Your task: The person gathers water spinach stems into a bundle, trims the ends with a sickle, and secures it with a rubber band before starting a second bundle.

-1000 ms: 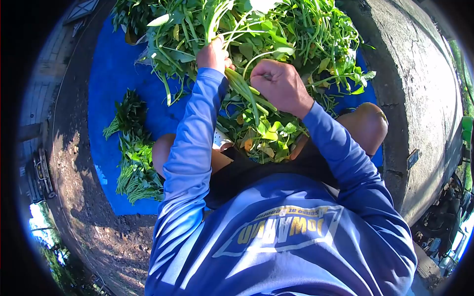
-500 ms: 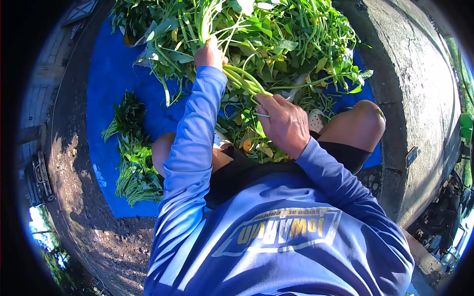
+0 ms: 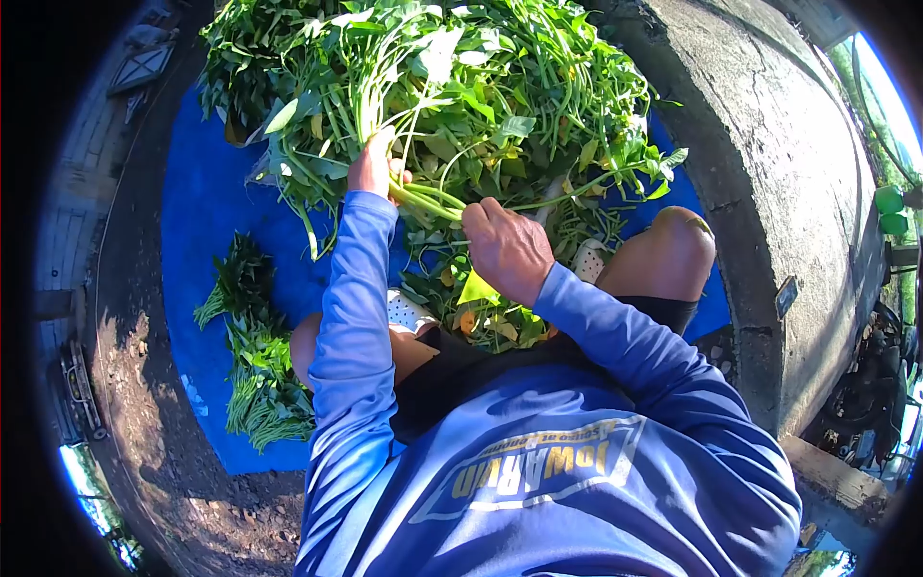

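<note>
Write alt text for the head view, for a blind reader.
Left hand grips a bunch of leafy green stems, right hand closed at their lower ends, before a large heap of greens on a blue tarp.

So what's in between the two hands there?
Green stems: in the head view they stretch across the gap from the left hand, which grips them, to the fingers of the right hand.
</note>
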Demonstrator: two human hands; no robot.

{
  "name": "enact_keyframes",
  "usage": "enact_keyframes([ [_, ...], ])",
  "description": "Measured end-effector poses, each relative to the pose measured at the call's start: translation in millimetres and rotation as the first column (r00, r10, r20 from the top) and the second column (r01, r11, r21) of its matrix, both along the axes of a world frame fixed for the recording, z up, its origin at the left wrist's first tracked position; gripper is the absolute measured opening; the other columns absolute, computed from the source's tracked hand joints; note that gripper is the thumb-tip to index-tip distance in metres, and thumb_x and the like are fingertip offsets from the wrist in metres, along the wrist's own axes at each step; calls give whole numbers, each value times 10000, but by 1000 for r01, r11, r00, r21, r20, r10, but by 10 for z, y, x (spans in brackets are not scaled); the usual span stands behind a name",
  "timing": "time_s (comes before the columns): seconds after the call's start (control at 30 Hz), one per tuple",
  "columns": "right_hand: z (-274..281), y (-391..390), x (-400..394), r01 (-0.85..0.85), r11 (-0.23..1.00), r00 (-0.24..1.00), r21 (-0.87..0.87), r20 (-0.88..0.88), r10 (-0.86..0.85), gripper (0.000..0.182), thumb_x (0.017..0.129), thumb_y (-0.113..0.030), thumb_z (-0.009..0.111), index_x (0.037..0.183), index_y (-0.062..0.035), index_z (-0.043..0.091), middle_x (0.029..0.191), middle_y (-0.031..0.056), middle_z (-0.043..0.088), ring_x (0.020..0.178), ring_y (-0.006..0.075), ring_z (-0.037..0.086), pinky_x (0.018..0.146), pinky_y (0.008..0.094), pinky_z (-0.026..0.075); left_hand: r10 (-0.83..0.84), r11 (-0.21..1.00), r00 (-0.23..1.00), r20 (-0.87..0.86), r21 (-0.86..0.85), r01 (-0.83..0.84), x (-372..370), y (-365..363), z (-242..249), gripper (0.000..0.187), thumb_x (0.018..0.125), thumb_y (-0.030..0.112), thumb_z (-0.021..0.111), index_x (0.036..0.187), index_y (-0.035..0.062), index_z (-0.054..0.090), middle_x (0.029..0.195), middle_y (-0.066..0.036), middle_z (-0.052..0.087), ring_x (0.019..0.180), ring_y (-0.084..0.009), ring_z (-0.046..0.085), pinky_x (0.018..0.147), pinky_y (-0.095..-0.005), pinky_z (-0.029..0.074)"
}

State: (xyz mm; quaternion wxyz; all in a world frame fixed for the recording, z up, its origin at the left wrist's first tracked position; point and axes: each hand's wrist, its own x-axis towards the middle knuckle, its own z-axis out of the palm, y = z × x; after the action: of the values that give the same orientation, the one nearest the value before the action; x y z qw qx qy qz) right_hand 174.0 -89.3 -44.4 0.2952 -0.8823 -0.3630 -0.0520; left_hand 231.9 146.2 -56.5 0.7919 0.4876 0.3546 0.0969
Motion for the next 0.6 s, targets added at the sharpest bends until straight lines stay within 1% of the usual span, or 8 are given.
enact_keyframes([
  [0.03,50,-18,9,-62,998,996,-24,-72,60,143,870,-51,605,973,-7,516,916,197,589,803,414,676,659,524,547,11,1000,1000,22,23,-11,4,39,-56,336,949,441,699,828,209,489,562,37,351,450,-149,415,431,-324,374],
  [0.07,-65,-35,31,-118,992,987,50,-107,122,206,842,-15,615,1021,-15,513,952,197,588,838,420,664,673,521,533,20,999,999,45,45,-22,12,84,-109,371,953,447,693,786,212,460,563,36,353,448,-143,394,439,-330,372],
  [0.2,-76,-105,40,-122,927,962,356,-186,198,252,872,3,615,1104,-58,540,985,142,586,850,393,644,697,487,532,125,981,991,44,-154,-117,-117,-37,393,492,984,469,671,674,236,369,535,59,312,413,-126,297,452,-325,333],
  [0.33,-4,-179,-31,-190,903,950,386,-162,269,305,842,7,679,1108,-71,551,978,131,591,826,366,651,685,463,548,116,982,991,72,-161,-103,-131,-156,578,494,1003,469,653,669,240,370,536,54,324,407,-130,302,439,-322,316],
  [0.4,111,-219,-36,-242,879,948,412,-91,304,316,844,68,678,1103,-71,562,958,128,595,808,355,656,664,436,558,109,987,991,76,-129,-99,-140,-126,639,503,1002,480,654,665,240,368,532,49,328,407,-133,319,434,-320,315],
  [0.5,164,-362,-48,-302,870,924,390,-104,368,336,816,59,696,1097,-71,564,966,129,601,806,354,656,665,437,562,166,975,980,109,-167,-147,-75,193,833,533,1008,492,642,637,241,354,524,50,346,387,-129,324,412,-304,293],
  [0.53,119,-406,-60,-330,882,905,337,-152,397,295,836,-27,687,1095,-57,549,983,136,596,848,365,653,681,464,555,175,974,973,149,-172,-148,-76,354,884,540,1014,488,636,628,241,350,523,53,349,380,-126,315,407,-299,284],
  [0.6,-95,-554,7,-448,887,805,113,-380,455,279,841,-33,659,1102,-43,561,995,148,606,868,382,652,748,474,562,199,976,973,113,-112,-187,-90,506,969,537,1040,472,604,626,241,352,530,60,338,380,-121,301,410,-292,279],
])
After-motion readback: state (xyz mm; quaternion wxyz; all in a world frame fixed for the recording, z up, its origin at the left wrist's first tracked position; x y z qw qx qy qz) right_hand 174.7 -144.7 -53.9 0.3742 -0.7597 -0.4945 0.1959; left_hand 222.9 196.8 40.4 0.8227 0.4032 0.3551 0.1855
